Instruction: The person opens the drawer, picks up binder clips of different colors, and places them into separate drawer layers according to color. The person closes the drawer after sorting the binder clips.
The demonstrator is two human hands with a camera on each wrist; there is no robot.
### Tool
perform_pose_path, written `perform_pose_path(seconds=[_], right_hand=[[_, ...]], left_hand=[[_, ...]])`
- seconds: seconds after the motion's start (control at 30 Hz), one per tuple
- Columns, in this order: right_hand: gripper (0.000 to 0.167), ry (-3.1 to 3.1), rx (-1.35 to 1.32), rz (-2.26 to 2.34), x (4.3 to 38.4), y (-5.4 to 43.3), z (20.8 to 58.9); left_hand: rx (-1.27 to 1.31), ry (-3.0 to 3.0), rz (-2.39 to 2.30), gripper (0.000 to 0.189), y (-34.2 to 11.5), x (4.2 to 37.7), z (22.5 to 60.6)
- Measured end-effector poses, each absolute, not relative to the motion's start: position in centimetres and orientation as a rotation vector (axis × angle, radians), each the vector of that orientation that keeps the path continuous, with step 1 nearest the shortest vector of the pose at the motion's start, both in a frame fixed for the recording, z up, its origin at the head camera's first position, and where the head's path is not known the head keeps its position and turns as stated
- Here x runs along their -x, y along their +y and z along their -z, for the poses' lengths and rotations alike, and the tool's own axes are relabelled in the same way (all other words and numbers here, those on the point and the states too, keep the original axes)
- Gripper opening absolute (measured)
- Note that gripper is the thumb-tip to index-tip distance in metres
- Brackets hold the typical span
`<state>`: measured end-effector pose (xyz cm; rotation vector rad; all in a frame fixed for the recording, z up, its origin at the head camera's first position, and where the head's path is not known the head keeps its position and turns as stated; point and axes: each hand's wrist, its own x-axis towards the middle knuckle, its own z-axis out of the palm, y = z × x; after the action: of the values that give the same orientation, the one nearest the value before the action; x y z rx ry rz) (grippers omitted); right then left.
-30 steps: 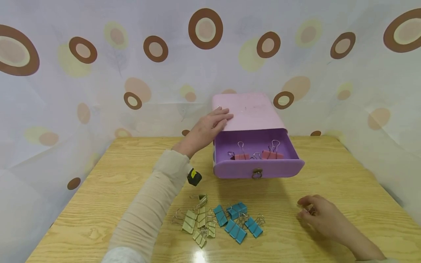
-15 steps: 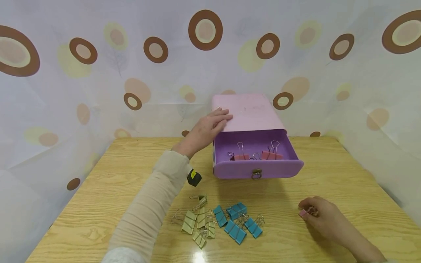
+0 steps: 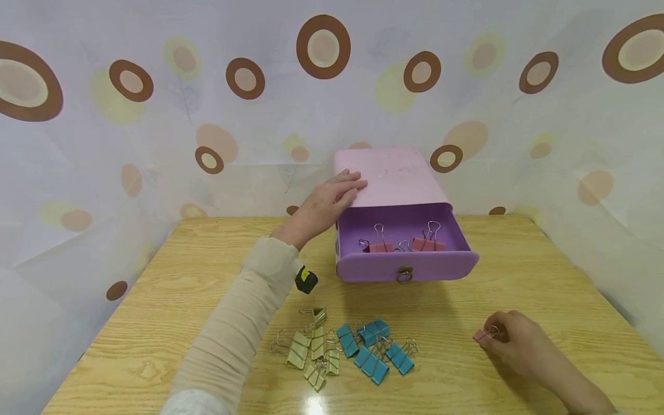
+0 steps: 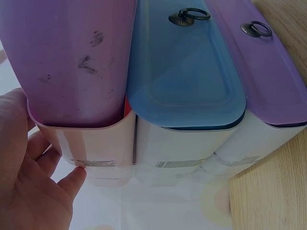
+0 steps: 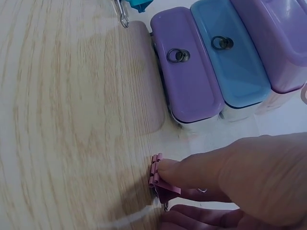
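Observation:
My left hand (image 3: 324, 204) rests with its fingers over the upper left edge of a pink drawer cabinet (image 3: 396, 173). The cabinet's purple top drawer (image 3: 407, 268) stands pulled out, with several pink binder clips (image 3: 381, 247) inside. At the table's right, my right hand (image 3: 524, 346) pinches another pink binder clip (image 3: 481, 335) between thumb and fingers, low over the wood. The right wrist view shows the thumb pressed on this clip's pink body (image 5: 165, 188), with part of its wire handles behind the fingers.
Several yellow binder clips (image 3: 298, 350) and several blue ones (image 3: 371, 365) lie on the wooden table (image 3: 207, 276) in front of the cabinet. Below the pulled-out drawer are a closed blue drawer (image 4: 187, 62) and a closed purple one (image 4: 268, 72). A patterned sheet (image 3: 280, 127) stands behind.
My right hand has shifted slightly to the right, and the pink binder clip, mostly hidden before, now shows at its fingertips. The left hand stays on the cabinet.

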<state>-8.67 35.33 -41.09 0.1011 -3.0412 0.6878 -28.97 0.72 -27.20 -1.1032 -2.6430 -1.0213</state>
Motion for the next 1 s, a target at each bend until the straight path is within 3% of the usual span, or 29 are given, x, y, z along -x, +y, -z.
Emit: perform_pose_path(seconds=[0.53,0.87,1.0], right_hand=[[0.025,-3.051,-0.021,-0.829,8.4,35.3,40.3],[0.016,-2.914,-0.053,-0.937,8.3,35.4,39.3],[0.019,-2.867,-0.067,-0.893,8.6,35.3,38.4]], left_hand=[[1.099,-2.656,1.026,0.04,0.7,29.0,27.1],[1.105,-2.643,1.03,0.04,0.7,29.2,27.3],[1.104,-2.644,1.028,0.04,0.7,29.2,27.3]])
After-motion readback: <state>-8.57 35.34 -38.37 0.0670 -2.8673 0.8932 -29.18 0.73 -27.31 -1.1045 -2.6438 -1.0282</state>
